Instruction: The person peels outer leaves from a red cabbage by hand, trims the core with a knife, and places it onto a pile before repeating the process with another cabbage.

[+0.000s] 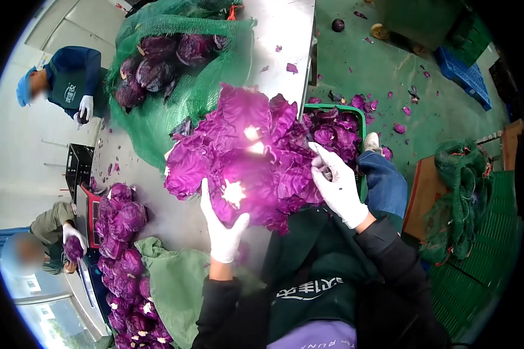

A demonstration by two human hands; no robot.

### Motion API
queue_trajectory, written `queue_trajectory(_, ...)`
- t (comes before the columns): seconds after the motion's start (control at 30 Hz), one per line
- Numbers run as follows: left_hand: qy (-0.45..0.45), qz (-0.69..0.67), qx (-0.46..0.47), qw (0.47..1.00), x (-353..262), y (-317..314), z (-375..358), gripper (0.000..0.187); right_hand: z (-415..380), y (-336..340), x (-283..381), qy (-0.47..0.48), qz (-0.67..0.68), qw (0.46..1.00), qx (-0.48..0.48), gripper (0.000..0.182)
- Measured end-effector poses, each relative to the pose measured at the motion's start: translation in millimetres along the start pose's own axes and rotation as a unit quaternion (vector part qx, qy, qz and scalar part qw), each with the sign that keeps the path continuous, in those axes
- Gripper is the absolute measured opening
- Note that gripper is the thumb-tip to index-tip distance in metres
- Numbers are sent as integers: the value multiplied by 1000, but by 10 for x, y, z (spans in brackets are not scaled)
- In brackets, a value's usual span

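In a white glove, my left hand (220, 230) has its thumb and fingers spread against the lower left side of a purple cabbage (241, 192). The cabbage's pale cut stem faces up. Loose purple leaves (244, 113) are heaped behind and around it. My right hand (335, 183), also gloved in white, is closed around a small dark object at the right of the heap; its shape is mostly hidden by the fingers. Beyond that hand, a green-rimmed crate (363, 125) holds more purple leaves.
A green net bag (157, 131) of cabbages lies at the upper left. Trimmed cabbages (122, 232) are piled at left beside a green cloth (177, 291). Two co-workers stand along the left side. Nets (463, 198) and a blue pallet (463, 78) are at right.
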State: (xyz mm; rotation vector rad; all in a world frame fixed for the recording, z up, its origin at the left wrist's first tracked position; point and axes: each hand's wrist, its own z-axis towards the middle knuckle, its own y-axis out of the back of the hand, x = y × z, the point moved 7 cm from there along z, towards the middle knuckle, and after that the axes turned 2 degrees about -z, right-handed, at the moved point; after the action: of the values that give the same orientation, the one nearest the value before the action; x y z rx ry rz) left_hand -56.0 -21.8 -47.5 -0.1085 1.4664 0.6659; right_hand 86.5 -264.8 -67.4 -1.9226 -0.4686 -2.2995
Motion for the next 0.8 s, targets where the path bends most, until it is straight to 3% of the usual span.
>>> queue_trajectory(0.07,-45,78,1,996,-51,42,-80,111,78,-104,426,108,-107,988,20,53)
queue_trajectory(0.1,-26,47,3,999,-42,44,-120,111,107,-216,656,162,-150,975,26,59)
queue_trajectory(0.13,-6,15,5,1000,-28,46,-166,110,124,-331,728,157,-179,970,44,70)
queue_trajectory(0.17,14,-17,5,1000,-7,61,-214,110,184,-451,704,61,-185,974,115,75)
queue_trajectory(0.23,23,-11,7,1000,24,126,-287,110,334,-644,441,21,-149,985,89,74)
queue_trajectory(0.27,46,-32,6,998,44,155,-325,110,391,-701,269,-55,-76,991,96,72)
queue_trajectory(0.33,62,-101,3,993,-51,154,-340,115,466,-765,274,-10,-72,994,87,59)
queue_trajectory(0.43,-14,-67,-66,995,-402,108,-257,116,395,-871,320,49,-57,993,92,43)
queue_trajectory(0.5,-31,121,-34,992,-469,50,-86,122,339,-894,605,74,-69,990,100,28)
queue_trajectory(0.57,-23,221,-38,974,-182,135,-53,111,362,-884,651,75,-57,991,96,24)
queue_trajectory(0.67,55,-79,-49,994,196,423,-96,94,541,-794,299,109,-110,987,34,23)
queue_trajectory(0.73,109,-293,-55,948,187,468,-128,91,612,-724,252,31,-75,995,63,23)
queue_trajectory(0.8,158,-411,-87,893,477,568,-320,90,700,-606,206,-65,-40,993,95,26)
